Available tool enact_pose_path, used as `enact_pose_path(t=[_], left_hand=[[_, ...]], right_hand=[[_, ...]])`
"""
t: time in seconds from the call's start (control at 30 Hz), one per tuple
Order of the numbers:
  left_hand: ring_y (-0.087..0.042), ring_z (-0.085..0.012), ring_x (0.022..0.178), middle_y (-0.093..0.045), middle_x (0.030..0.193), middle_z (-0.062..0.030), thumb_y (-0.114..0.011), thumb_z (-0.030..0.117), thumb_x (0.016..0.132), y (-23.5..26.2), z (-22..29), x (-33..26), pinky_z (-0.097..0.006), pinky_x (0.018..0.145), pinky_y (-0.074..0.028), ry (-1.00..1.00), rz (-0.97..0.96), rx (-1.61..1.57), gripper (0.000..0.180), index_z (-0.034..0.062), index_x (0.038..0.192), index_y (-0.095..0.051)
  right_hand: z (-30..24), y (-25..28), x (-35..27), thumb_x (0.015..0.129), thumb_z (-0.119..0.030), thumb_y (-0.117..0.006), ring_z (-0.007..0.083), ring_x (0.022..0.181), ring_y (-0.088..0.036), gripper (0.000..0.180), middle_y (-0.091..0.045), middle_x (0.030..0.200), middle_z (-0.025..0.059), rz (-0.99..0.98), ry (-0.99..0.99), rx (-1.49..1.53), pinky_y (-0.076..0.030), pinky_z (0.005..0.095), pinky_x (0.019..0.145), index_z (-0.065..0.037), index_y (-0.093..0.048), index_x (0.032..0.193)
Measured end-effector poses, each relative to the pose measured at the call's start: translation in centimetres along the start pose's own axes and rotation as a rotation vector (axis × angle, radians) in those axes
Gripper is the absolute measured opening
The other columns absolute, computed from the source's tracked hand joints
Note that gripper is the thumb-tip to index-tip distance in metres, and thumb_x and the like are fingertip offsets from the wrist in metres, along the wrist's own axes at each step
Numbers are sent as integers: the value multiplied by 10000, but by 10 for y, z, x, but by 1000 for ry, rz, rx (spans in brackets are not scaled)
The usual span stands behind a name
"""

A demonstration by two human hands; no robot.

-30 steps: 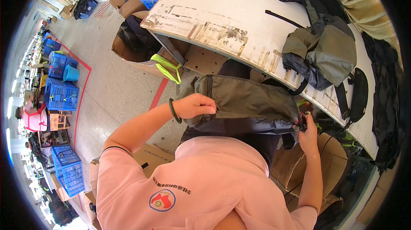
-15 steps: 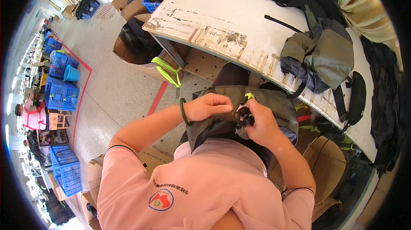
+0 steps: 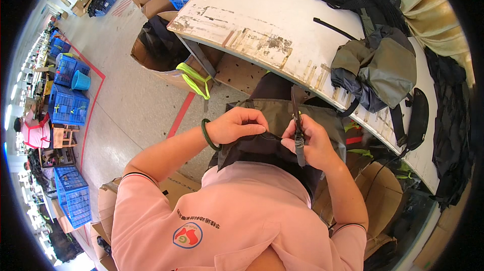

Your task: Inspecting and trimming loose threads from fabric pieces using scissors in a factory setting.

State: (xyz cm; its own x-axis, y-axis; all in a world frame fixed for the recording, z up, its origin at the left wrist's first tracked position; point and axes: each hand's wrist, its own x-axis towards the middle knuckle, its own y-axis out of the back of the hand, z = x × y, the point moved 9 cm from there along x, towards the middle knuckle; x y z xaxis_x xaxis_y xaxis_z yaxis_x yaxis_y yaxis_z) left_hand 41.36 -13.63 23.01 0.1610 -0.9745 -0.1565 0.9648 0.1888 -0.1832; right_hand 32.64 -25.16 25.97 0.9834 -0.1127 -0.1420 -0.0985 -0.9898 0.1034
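The left hand [image 3: 237, 125], a green bangle [image 3: 207, 135] on its wrist, is curled shut on a fold of the olive-and-black bag [image 3: 282, 137], a soft, matte woven fabric bunched near the person's chest. Just right of it, the right hand [image 3: 312, 142] is closed around a slim dark tool [image 3: 297, 127], perhaps thread snips; its long axis runs near to far, the tip pointing away toward the worktop [image 3: 282, 13]. That white, scuffed worktop carries a second crumpled olive bag [image 3: 383, 69] at far right.
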Motion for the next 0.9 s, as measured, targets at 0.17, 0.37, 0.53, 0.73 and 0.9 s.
enact_pose_path(t=[0.17, 0.37, 0.53, 0.73, 0.9], left_hand=[[-523, -41, 834, -587, 907, 32, -539, 109, 942, 1, -7, 2, -199, 752, -420, 74, 32, -181, 108, 19, 977, -586], [-512, -36, 837, -578, 907, 28, -522, 126, 954, -10, -7, 2, -202, 754, -421, 76, -34, -260, 120, 27, 1001, -571], [-516, -46, 871, -574, 940, 13, -620, 78, 889, -23, 10, -1, -212, 783, -430, 44, -92, -33, 169, 14, 1033, -559], [-533, -55, 915, -599, 1000, 6, -662, 18, 845, -11, -12, 0, -220, 819, -442, 66, -24, -75, 250, -1, 1078, -576], [-540, -52, 920, -618, 1018, 11, -663, 5, 841, -12, -8, -1, -215, 828, -441, 47, -1, -148, 261, 3, 1096, -607]], right_hand=[[-8, -3, 4, 786, -33, -724, 80, 779, -539, 232, -597, 868, 23, 27, 27, 77, -444, 230, 710, -36, -528, 909], [-7, -9, 9, 791, -7, -703, 66, 760, -528, 230, -580, 839, 6, -36, -33, 137, -440, 219, 702, -40, -520, 927], [0, -4, 7, 791, -14, -690, 71, 765, -525, 219, -570, 838, 6, 10, -62, 97, -443, 229, 711, -36, -518, 926], [-23, 14, -1, 704, -165, -788, 190, 780, -580, 386, -574, 856, 80, 62, 31, -311, -470, 297, 721, -23, -524, 949], [-59, 25, -15, 578, -326, -831, 335, 843, -553, 562, -553, 883, 137, 12, 250, -1012, -469, 396, 723, -21, -538, 949]])
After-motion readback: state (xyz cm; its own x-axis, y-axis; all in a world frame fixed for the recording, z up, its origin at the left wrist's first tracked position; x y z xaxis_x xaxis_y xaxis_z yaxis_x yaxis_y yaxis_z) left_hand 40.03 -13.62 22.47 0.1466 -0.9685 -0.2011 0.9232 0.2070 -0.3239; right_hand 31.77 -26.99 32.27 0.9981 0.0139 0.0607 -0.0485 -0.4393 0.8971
